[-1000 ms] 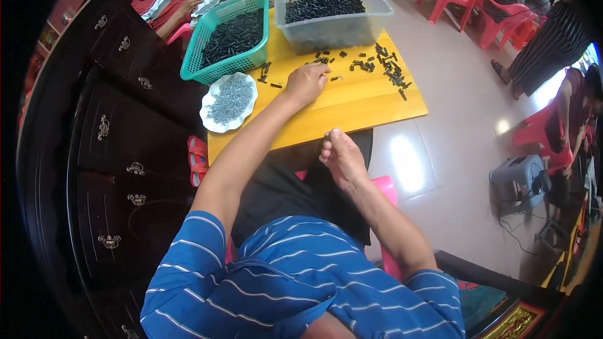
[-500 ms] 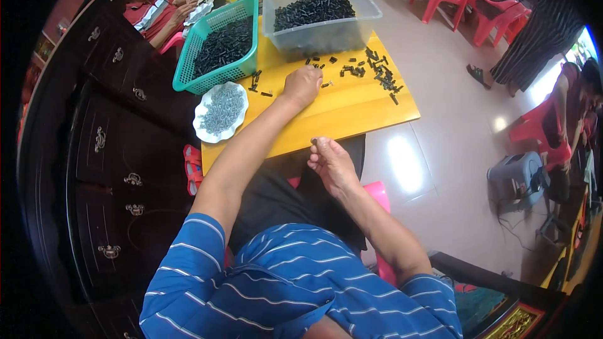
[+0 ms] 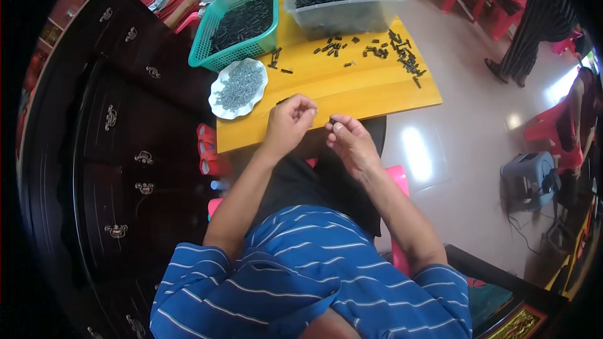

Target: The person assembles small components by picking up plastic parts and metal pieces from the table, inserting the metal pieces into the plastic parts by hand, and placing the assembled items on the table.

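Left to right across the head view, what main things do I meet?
Dark drawer cabinet, white scalloped plate, left hand, right hand holding a small dark piece, grey appliance on the floor.

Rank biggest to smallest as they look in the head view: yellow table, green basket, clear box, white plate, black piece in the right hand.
1. Yellow table
2. Clear box, green basket: too close to rank
3. White plate
4. Black piece, partly hidden by the right hand
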A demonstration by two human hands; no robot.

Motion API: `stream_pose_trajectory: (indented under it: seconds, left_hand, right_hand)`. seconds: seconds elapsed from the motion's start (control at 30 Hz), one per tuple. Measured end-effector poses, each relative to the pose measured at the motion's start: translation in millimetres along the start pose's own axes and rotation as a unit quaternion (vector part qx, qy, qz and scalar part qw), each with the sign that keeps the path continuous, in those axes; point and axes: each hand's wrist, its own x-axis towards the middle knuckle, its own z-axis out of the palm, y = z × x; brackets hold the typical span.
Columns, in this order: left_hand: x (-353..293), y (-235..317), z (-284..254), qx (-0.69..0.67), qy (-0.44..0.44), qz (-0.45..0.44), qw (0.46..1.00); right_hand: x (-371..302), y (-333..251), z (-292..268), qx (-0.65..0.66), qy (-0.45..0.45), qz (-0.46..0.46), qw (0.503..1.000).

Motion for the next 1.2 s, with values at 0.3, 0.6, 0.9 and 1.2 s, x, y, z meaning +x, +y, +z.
stream_pose_trajectory:
  seconds: [0.3,0.6,0.9,1.2]
  left_hand:
    - [-28,16,-6,-0.037,-0.016,0.011,0.999]
    - [-27,13,-6,-0.041,-0.027,0.007,0.999]
    - [-36,14,0,0.000,-0.012,0.021,1.000]
    - [-48,9,-4,-0.005,0.043,0.007,0.999]
  right_hand:
    - [-7,4,9,-0.059,-0.024,-0.011,0.998]
    - [-8,2,13,-0.109,-0.033,-0.039,0.993]
    - [-12,-3,13,-0.172,-0.078,-0.016,0.982]
    - [-15,-9,17,-0.136,-0.020,0.013,0.990]
